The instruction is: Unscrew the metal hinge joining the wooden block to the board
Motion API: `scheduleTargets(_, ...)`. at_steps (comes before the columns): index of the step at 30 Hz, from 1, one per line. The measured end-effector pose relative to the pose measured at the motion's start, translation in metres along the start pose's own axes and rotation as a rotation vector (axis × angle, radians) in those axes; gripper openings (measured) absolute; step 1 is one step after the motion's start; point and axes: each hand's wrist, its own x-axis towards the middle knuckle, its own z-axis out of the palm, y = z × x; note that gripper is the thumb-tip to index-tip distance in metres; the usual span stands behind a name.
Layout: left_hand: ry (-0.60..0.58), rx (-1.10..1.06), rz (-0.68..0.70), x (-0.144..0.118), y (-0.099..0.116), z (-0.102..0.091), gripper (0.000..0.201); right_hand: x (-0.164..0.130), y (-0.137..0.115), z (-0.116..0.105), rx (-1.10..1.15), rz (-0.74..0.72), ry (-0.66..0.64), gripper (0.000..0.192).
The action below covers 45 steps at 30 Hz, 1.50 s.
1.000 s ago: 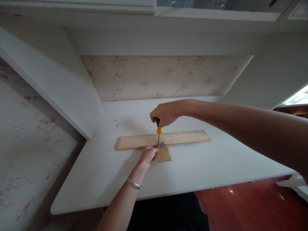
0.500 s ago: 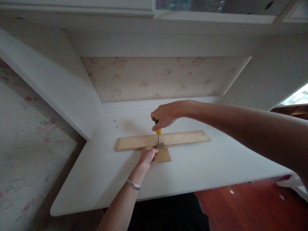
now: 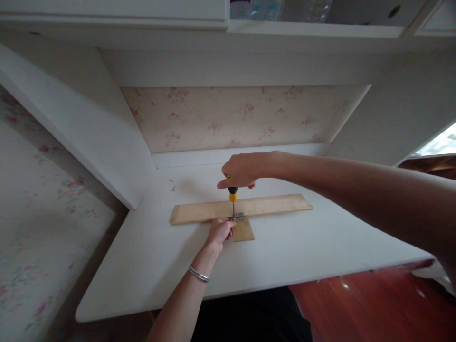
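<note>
A long wooden strip (image 3: 270,204) lies across the white desk (image 3: 302,247). A small wooden piece (image 3: 244,230) butts against its near edge, joined by a small metal hinge (image 3: 239,217). My right hand (image 3: 240,169) grips the top of a black and yellow screwdriver (image 3: 232,197), held upright with its tip on the hinge. My left hand (image 3: 219,231), a thin bangle on its wrist, rests on the desk beside the small piece, fingertips touching the wood next to the hinge.
Two tiny screws (image 3: 172,184) lie at the desk's back left. White side panels and a floral back wall (image 3: 228,116) enclose the desk, with a shelf (image 3: 228,23) overhead. Red wooden floor (image 3: 374,304) shows to the lower right.
My right hand has turned on the screwdriver handle and shifted slightly higher, showing more of the black grip. The left hand and wood have stayed put.
</note>
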Motion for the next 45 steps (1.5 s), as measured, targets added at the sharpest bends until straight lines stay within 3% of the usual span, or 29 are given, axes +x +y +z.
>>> scheduleTargets(4, -0.003, -0.002, 0.004, 0.0, -0.001, 0.0, 0.017, -0.006, -0.001, -0.002, -0.058, -0.18, 0.066, 0.03)
scheduleTargets(6, -0.004, -0.006, 0.003, 0.001, -0.002, 0.0, 0.017, -0.008, -0.001, -0.002, -0.066, -0.209, 0.097, 0.037)
scheduleTargets(11, -0.004, -0.012, 0.002, 0.003, -0.004, 0.0, 0.014, -0.004, 0.001, 0.0, -0.051, -0.013, 0.016, 0.05)
scheduleTargets(14, -0.002, -0.008, 0.004, 0.003, -0.004, 0.0, 0.016, -0.003, 0.003, 0.0, -0.107, -0.123, 0.062, 0.027)
scheduleTargets(17, 0.001, -0.004, 0.004, 0.002, -0.003, -0.001, 0.018, -0.005, 0.005, 0.001, -0.134, -0.243, 0.149, 0.037)
scheduleTargets(25, 0.0, -0.002, -0.017, -0.001, 0.001, -0.001, 0.012, -0.007, 0.008, 0.006, -0.112, -0.362, 0.127, 0.035)
scheduleTargets(28, -0.005, -0.004, -0.025, 0.0, 0.001, -0.001, 0.012, -0.005, 0.006, 0.007, -0.094, -0.338, 0.179, 0.034)
scheduleTargets(32, -0.009, -0.011, -0.03, 0.001, 0.0, -0.002, 0.011, -0.002, 0.002, 0.007, -0.09, -0.147, 0.264, 0.059)
scheduleTargets(36, -0.015, -0.018, -0.035, 0.001, 0.001, -0.002, 0.011, 0.0, 0.002, 0.005, -0.109, -0.027, 0.192, 0.052)
scheduleTargets(40, -0.012, -0.024, -0.047, 0.001, 0.001, -0.002, 0.011, -0.003, 0.007, 0.004, -0.074, -0.118, 0.111, 0.028)
scheduleTargets(43, -0.009, -0.035, -0.063, 0.001, 0.002, -0.002, 0.012, -0.006, 0.01, 0.004, -0.062, -0.233, 0.142, 0.031)
scheduleTargets(45, -0.014, -0.045, -0.076, 0.001, 0.002, -0.003, 0.013, -0.007, 0.009, 0.004, -0.047, -0.218, 0.148, 0.029)
